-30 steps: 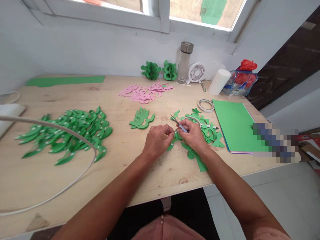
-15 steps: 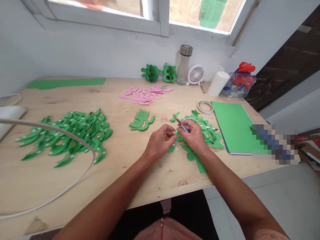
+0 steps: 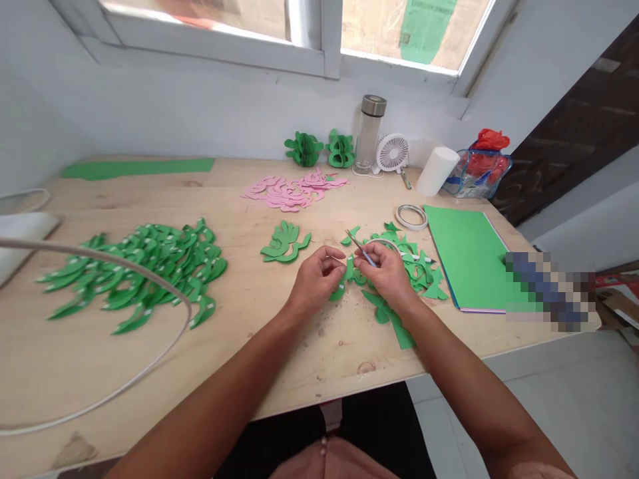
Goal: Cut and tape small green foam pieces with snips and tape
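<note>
My left hand [image 3: 315, 278] is closed on a curved green paper cutout [image 3: 337, 291] with a small white patch on it, its lower end showing below the fingers. My right hand [image 3: 390, 271] grips a pair of small scissors [image 3: 366, 255] with bluish handles, the thin metal blades pointing up and to the left. Between the two hands a green strip is visible; I cannot tell whether it belongs to the same cutout. Green paper scraps [image 3: 419, 274] lie around and beyond my right hand. Left of my hands sits a small group of green cutouts [image 3: 285, 243].
A large heap of green cutouts [image 3: 150, 266] covers the left side, with a white cable [image 3: 170, 283] arching before it. Pink cutouts [image 3: 289, 191] lie farther back. Tape [image 3: 411, 217] and green sheets [image 3: 464, 259] are at right; a bottle [image 3: 369, 136] and fan [image 3: 392, 153] stand behind.
My hands have moved slightly apart, and more of the green strip shows between them. The scissors are still in my right hand. The whole view has shifted a little.
</note>
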Tool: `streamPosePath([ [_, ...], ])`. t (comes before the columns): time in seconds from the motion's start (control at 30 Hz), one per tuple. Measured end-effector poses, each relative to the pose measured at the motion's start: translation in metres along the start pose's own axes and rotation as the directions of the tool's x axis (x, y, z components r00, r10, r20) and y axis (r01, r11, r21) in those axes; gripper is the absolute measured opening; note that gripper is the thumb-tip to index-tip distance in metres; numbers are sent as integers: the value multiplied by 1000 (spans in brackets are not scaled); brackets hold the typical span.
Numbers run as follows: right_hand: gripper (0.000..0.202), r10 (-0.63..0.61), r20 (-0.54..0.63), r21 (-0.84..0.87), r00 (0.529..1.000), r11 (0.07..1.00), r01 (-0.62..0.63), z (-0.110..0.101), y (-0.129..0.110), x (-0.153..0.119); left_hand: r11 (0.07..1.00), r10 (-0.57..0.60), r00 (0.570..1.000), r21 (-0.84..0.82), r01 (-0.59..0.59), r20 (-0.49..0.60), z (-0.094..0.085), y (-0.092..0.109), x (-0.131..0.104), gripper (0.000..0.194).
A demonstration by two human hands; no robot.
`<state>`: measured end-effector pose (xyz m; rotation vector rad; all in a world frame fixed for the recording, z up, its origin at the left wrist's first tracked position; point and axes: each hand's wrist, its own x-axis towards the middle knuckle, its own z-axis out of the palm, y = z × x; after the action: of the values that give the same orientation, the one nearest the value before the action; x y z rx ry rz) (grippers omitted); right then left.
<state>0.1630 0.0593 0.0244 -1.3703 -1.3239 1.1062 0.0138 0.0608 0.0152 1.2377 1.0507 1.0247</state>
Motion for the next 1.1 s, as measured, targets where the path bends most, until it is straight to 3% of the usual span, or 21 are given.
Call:
streamPosePath([
  [0.2,18,-24,2,14,1000,1000,24,1,1,0,998,38,999,42,-39,19,1,0,-2,17],
  [0.33,17,-37,-17,6,999,999,38,0,4,1,972,139,990,192,-136,-1,1,-1,-3,15],
  [0.47,15,-53,-62,22,997,998,55,-1,6,2,827,306,951,484,-284,35,2,0,-6,23],
  [0.6,14,-65,-69,19,995,998,67,0,6,2,649,398,913,676,-350,92,5,-1,-10,36],
  [0.83,14,-67,-75,18,995,997,69,1,7,2,421,497,849,806,-416,179,9,-6,-11,41],
  [1.1,13,-81,-118,-21,990,997,79,1,8,3,337,507,838,848,-409,203,9,-5,-11,30],
])
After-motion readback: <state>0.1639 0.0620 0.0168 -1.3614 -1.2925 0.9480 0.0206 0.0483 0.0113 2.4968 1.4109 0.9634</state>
